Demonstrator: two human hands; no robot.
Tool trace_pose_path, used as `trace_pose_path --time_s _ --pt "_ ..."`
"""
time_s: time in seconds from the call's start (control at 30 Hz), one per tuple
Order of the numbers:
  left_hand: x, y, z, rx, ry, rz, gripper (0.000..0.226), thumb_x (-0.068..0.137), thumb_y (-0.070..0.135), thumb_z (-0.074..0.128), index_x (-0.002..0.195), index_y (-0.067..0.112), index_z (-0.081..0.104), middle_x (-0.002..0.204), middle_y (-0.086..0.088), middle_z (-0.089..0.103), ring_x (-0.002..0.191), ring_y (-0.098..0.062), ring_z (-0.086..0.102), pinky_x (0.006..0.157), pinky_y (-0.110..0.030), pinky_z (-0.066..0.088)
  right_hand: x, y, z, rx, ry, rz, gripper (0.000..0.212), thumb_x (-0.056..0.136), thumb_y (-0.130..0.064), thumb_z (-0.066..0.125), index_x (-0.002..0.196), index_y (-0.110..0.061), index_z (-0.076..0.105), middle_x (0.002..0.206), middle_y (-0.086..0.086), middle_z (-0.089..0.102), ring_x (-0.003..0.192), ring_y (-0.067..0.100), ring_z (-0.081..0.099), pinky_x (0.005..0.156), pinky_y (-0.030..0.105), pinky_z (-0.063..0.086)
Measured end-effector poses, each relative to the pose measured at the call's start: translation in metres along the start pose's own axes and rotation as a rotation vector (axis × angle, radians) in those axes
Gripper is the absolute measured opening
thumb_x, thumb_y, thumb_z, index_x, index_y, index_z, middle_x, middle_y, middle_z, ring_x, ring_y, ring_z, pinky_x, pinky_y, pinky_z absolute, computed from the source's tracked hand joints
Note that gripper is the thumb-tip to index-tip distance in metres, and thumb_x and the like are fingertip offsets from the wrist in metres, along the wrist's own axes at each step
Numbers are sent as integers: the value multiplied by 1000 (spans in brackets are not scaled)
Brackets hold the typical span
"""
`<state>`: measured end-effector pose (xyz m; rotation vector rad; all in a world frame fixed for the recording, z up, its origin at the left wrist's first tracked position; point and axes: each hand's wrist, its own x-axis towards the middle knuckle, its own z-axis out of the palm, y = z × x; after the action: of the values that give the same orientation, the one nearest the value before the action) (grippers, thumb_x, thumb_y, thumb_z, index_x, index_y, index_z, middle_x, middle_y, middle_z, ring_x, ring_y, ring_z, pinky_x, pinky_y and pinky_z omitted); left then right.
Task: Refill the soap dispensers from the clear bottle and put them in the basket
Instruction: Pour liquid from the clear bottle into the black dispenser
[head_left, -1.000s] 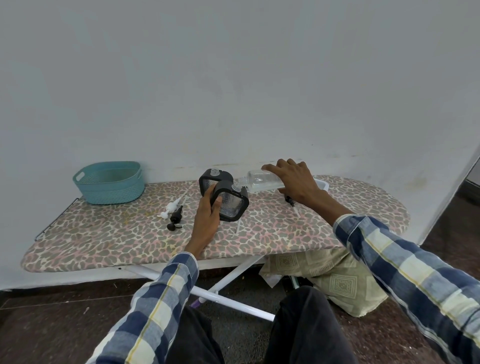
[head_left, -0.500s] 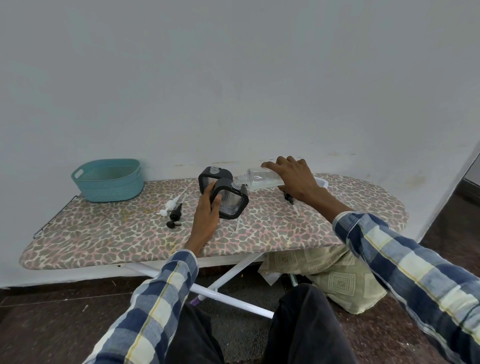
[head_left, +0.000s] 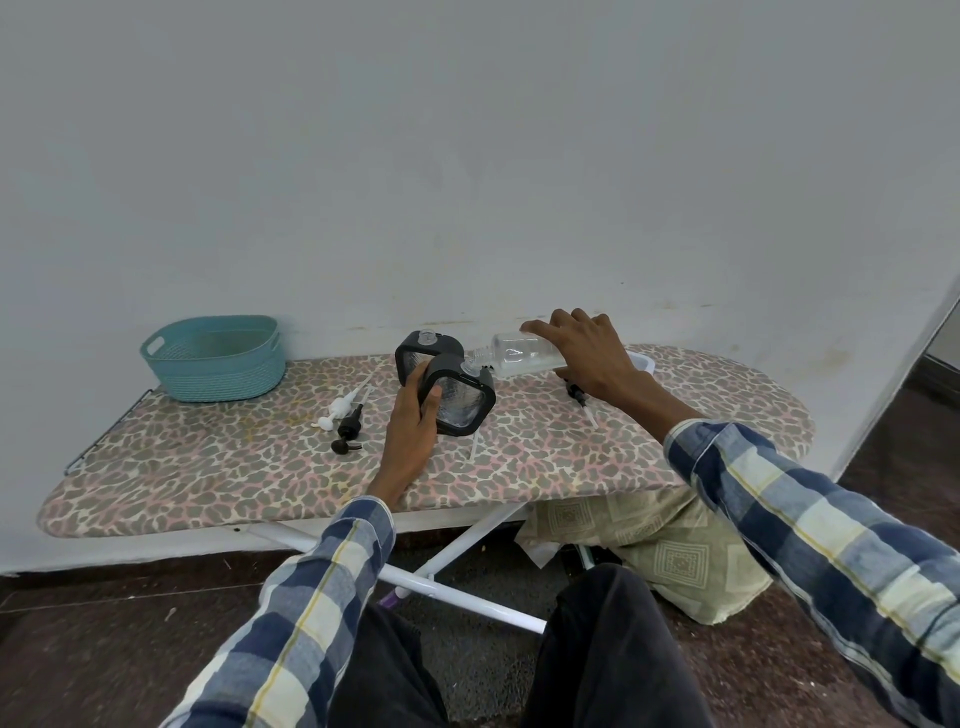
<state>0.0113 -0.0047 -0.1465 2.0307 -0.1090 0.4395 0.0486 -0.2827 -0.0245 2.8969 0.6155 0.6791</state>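
Note:
My left hand (head_left: 410, 421) grips a black-framed square soap dispenser (head_left: 462, 402), tilted toward the right, its open neck up. My right hand (head_left: 587, 358) holds the clear bottle (head_left: 514, 353) on its side, mouth touching the dispenser's neck. A second black-framed dispenser (head_left: 421, 351) stands right behind the first, without a pump. The teal basket (head_left: 215, 358) sits at the board's far left and looks empty.
On the leopard-print ironing board (head_left: 208, 467) lie a white pump (head_left: 340, 408) and a black pump (head_left: 348, 431) left of my hand. Another black pump (head_left: 576, 392) lies under my right wrist. A white dish (head_left: 641, 358) sits behind my right hand. A cushion (head_left: 660, 551) lies under the board.
Hardly anything moved. The bottle stays tipped against the dispenser's neck, and both hands keep their hold.

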Motion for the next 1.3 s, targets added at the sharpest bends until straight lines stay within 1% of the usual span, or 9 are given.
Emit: trace_pose_path --time_s 0.2,0.43,0.83,0.93,1.03,1.3 --pt "1 -1 1 -1 -2 3 58 112 56 38 167 40 28 172 3 36 154 -20 40 115 -31 36 1 0 1 -9 2 1 84 86 -22 87 155 -37 42 133 5 58 117 30 58 93 48 46" --pt "0 0 0 -11 -7 2 60 111 60 37 167 41 27 173 5 34 156 -19 38 118 -32 35 1 0 1 -10 4 1 84 85 -22 87 155 -36 42 133 6 58 118 30 58 94 50 47" --pt "-1 1 0 -14 -5 3 59 112 57 38 168 39 28 173 4 35 155 -19 39 117 -30 35 0 0 1 -4 5 2 84 86 -22 87 155 -36 42 134 5 58 118 30 58 95 49 46" --pt "-2 2 0 -12 -4 0 59 113 55 38 168 38 28 172 4 35 154 -17 39 116 -29 35 1 0 1 4 5 2 83 86 -21 87 155 -36 43 133 5 58 119 30 58 97 50 45" --pt "-2 2 0 -20 -6 -2 58 113 55 39 168 39 28 172 4 36 153 -16 40 118 -31 37 0 0 0 5 7 1 82 87 -21 86 155 -36 43 133 5 58 119 30 58 97 49 45" --pt "0 -1 0 -14 -6 5 58 113 53 39 168 37 28 171 2 37 153 -19 43 113 -27 37 0 0 0 9 10 0 82 87 -21 86 155 -36 43 133 5 58 119 30 57 97 50 44"
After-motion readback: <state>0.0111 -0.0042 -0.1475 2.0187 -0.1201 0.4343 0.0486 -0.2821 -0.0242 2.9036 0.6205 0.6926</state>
